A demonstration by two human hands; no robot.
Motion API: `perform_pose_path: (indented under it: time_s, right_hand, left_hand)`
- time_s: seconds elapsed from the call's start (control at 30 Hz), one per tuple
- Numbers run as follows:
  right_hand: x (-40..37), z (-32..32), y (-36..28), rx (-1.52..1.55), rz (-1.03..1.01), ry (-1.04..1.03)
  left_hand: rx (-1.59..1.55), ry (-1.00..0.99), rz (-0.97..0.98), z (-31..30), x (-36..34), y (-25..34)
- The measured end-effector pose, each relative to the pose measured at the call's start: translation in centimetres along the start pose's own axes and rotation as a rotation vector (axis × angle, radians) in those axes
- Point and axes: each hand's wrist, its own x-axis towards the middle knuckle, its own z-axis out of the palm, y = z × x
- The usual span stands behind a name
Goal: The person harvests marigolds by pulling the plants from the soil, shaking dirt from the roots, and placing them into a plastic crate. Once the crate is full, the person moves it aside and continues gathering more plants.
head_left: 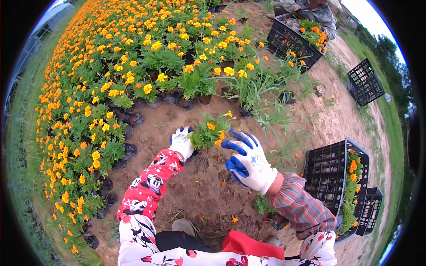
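Note:
My left hand (182, 142), in a white and blue work glove, is closed around the base of a potted marigold (205, 135). A bit of dark pot shows below the glove; the fingers are partly hidden by the hand and leaves. The plant has feathery green leaves and a few orange blooms. Just right of it, my right hand (250, 160), gloved alike, hangs over the soil with fingers bent and apart and nothing visible in them. Its upper fingertips are close to the orange blooms.
Dense rows of potted marigolds (155, 66) fill the left and far side. Bare soil (199, 186) lies below my hands. A black crate (326, 173) with marigolds stands at right; another crate (293, 42) is by a crouching person (306, 11). A further crate (365, 82) sits farther right.

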Motion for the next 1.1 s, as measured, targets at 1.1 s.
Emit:
perform_pose_path:
  time_s: [1.1]
  right_hand:
    - [-37.8,-33.1,5.8,-0.677,0.653,0.223]
  left_hand:
    - [-0.764,-0.475,0.701,-9.6,-5.4,34.3]
